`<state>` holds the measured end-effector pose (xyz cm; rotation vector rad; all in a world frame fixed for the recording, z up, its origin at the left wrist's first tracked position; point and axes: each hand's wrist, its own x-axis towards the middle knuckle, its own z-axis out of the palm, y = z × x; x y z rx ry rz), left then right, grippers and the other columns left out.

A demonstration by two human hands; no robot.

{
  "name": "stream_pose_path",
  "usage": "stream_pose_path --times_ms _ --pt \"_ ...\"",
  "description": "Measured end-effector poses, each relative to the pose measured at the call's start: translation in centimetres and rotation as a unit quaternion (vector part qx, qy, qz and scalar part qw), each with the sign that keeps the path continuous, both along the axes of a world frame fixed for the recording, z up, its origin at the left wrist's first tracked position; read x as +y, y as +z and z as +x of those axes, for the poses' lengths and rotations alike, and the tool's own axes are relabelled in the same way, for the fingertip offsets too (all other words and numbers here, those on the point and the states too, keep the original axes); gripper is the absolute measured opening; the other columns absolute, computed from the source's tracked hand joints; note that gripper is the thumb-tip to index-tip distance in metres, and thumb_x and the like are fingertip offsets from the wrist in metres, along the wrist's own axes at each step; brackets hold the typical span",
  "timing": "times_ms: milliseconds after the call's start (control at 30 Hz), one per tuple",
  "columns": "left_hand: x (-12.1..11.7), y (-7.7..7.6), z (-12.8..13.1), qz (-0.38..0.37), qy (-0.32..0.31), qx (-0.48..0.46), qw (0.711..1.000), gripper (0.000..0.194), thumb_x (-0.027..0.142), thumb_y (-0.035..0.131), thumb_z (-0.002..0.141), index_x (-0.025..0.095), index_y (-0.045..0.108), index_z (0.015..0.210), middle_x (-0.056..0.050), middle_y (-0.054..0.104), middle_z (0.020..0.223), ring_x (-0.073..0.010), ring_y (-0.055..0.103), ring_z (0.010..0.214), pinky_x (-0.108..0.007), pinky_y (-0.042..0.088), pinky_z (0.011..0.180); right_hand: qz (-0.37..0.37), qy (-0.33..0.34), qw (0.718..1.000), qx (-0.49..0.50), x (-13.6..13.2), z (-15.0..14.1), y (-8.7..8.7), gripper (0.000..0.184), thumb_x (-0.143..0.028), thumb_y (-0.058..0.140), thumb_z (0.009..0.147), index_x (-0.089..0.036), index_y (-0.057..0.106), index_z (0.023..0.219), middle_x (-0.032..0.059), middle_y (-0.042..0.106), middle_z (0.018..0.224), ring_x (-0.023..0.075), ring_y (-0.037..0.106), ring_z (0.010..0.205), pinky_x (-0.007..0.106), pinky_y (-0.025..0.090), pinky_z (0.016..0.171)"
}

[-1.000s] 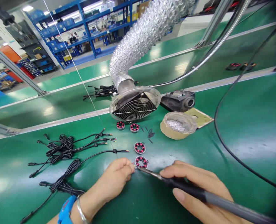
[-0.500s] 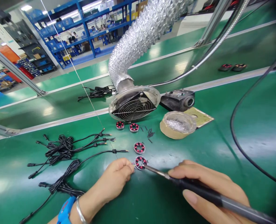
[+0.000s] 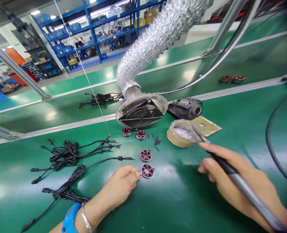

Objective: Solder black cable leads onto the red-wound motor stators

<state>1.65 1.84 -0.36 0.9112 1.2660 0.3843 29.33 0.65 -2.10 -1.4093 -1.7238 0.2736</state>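
My right hand [image 3: 240,181] is wrapped round a soldering iron [image 3: 227,166]. The iron's tip reaches into a round tan tub [image 3: 179,141] with silvery, crumpled contents. My left hand [image 3: 124,181] is closed in a pinch on thin wires [image 3: 140,174] at the left edge of the nearest stator ring [image 3: 147,171], which has red coils. A second stator ring [image 3: 145,155] lies just behind it. A thin pale solder wire [image 3: 92,87] hangs from above and runs down behind my left hand; whether the fingers hold it too is hidden.
Coiled black cables [image 3: 65,152] with bared ends lie at the left. A fan extractor [image 3: 141,115] on a silver duct [image 3: 143,48] stands at the back, beside a black iron holder [image 3: 187,108]. Small black tubes [image 3: 157,141] lie near two more stator rings [image 3: 141,134].
My right hand has moved right and away from the nearest stator ring, bringing the soldering iron's tip to the tan tub. My left hand keeps its pinch; the view has shifted slightly.
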Motion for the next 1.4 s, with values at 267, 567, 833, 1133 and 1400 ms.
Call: stream_pose_path --times_ms 267,567,833,1133,1400 --pt "0.4 0.4 -1.1 0.03 0.039 0.013 0.999 0.035 0.05 0.062 0.069 0.017 0.053 0.072 0.002 0.061 0.061 -0.0048 0.043 0.032 -0.017 0.025 0.029 0.078 0.297 0.951 -0.028 1.6 -8.9 0.4 0.02 -0.009 0.047 0.084 -0.018 0.06 0.095 0.0026 0.062 0.071 0.0157 0.055 0.061 0.026 0.048 0.054" --pt "0.8 0.9 -1.6 0.107 -0.022 0.071 0.991 0.016 0.028 0.063 0.066 0.013 0.063 0.064 0.002 0.057 0.059 -0.0079 0.042 0.054 -0.021 0.033 0.053 0.067 0.323 0.943 0.029 2.1 -9.4 -1.1 0.026 -0.002 0.044 0.081 -0.021 0.052 0.098 -0.0012 0.059 0.072 0.0135 0.05 0.063 0.023 0.043 0.06" --pt "0.6 0.8 -1.4 0.098 -0.041 0.097 0.99 0.029 0.041 0.067 0.073 0.013 0.065 0.068 0.003 0.053 0.061 -0.0106 0.039 0.059 -0.024 0.03 0.058 0.059 0.34 0.937 0.052 2.4 -9.8 -1.0 0.025 -0.003 0.044 0.084 -0.022 0.05 0.1 -0.0033 0.058 0.071 0.0115 0.048 0.059 0.022 0.045 0.06" --pt "0.5 0.7 -1.4 0.115 -0.039 0.116 0.986 0.028 0.039 0.064 0.076 0.012 0.07 0.074 0.0 0.056 0.066 -0.0127 0.042 0.064 -0.025 0.033 0.062 0.057 0.344 0.934 0.071 2.3 -9.6 -1.1 0.027 -0.002 0.049 0.085 -0.021 0.053 0.104 -0.0016 0.06 0.075 0.0119 0.05 0.064 0.021 0.045 0.061" --pt "-0.5 0.2 -1.2 0.155 -0.032 0.132 0.979 0.025 0.035 0.059 0.079 0.013 0.067 0.068 0.003 0.048 0.058 -0.0112 0.038 0.058 -0.023 0.029 0.054 0.087 0.341 0.935 0.038 2.4 -10.3 -1.9 0.028 -0.005 0.046 0.091 -0.023 0.055 0.111 0.0014 0.068 0.083 0.0157 0.059 0.067 0.026 0.051 0.063"
